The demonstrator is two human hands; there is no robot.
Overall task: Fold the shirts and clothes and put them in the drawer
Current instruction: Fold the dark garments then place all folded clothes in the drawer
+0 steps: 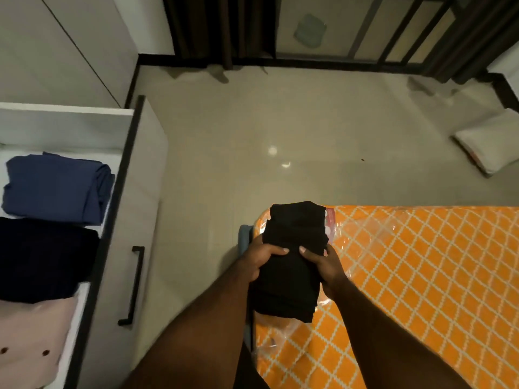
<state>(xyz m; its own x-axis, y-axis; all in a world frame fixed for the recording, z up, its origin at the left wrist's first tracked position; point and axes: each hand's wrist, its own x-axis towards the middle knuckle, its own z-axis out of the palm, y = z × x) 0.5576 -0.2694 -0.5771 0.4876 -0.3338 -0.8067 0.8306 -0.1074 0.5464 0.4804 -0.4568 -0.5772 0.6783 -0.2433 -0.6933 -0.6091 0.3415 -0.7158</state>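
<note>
A folded black garment point(295, 237) is held above the corner of an orange patterned mattress point(421, 276). My left hand point(259, 261) grips its left side and my right hand point(323, 265) grips its right side, thumbs on top. At the left an open white drawer point(84, 130) holds a folded blue garment point(56, 186), a folded dark navy garment point(42, 259) and a pale pink garment point(31, 343) with buttons, laid in a row.
The drawer front point(146, 214) with a black handle point(133, 284) juts into the floor space. Beige tiled floor point(280, 122) stretches ahead. A white pillow point(488, 144) lies on the floor at the right. Dark curtains point(219, 26) hang at the back.
</note>
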